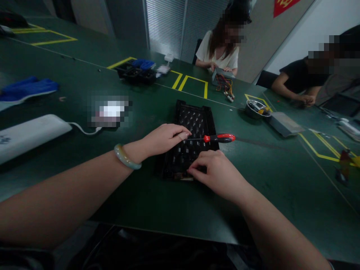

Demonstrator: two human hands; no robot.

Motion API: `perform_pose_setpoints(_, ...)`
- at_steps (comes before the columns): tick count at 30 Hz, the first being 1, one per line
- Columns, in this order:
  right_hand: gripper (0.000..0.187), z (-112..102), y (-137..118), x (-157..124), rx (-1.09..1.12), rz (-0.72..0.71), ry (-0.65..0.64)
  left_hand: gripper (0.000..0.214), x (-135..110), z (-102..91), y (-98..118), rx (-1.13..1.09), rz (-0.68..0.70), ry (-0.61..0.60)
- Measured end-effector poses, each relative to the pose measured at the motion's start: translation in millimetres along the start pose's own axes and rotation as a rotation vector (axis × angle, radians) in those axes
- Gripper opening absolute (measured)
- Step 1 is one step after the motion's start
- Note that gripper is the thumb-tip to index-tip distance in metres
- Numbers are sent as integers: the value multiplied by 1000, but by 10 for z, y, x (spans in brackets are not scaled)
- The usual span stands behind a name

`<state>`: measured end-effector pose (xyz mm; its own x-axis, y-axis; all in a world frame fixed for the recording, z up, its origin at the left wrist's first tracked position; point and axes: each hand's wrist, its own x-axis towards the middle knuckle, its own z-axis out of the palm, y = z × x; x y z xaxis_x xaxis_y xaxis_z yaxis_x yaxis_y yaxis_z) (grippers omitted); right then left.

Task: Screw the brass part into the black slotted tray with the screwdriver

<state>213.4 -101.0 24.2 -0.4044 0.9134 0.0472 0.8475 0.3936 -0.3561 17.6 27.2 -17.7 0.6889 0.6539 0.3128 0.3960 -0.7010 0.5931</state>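
A black slotted tray (197,112) lies on the green table (146,195) in front of me. My left hand (163,138) rests on the tray's left rim, fingers curled, fingertips touching the metal shaft of a red-handled screwdriver (219,138) that lies across the tray. My right hand (216,172) reaches into the tray's near end, fingers bent down and pinched on something small that I cannot make out. A pale bangle (126,157) sits on my left wrist.
A white device (30,133) with a cable lies at left, blue gloves (26,88) beyond it. A black bin (135,71) stands further back. Two other people sit across the table with a wired metal box (223,77), a steel bowl (254,108) and a grey plate (284,123).
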Motion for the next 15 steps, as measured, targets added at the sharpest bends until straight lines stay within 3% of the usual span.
perform_pose_setpoints(5, 12, 4, 19, 19, 114, 60, 60, 34, -7, -16, 20, 15, 0, 29)
perform_pose_setpoints(9, 12, 11, 110, 50, 272, 218, 276, 41, -29, -94, 80, 28, 34, 87)
perform_pose_setpoints(12, 21, 31, 205, 71, 407, 320, 442, 42, -47, -136, 131, -21, 73, 44)
perform_pose_setpoints(15, 29, 55, 240, 84, 563, 383, 511, 34, -59, -130, 191, -53, 81, -32)
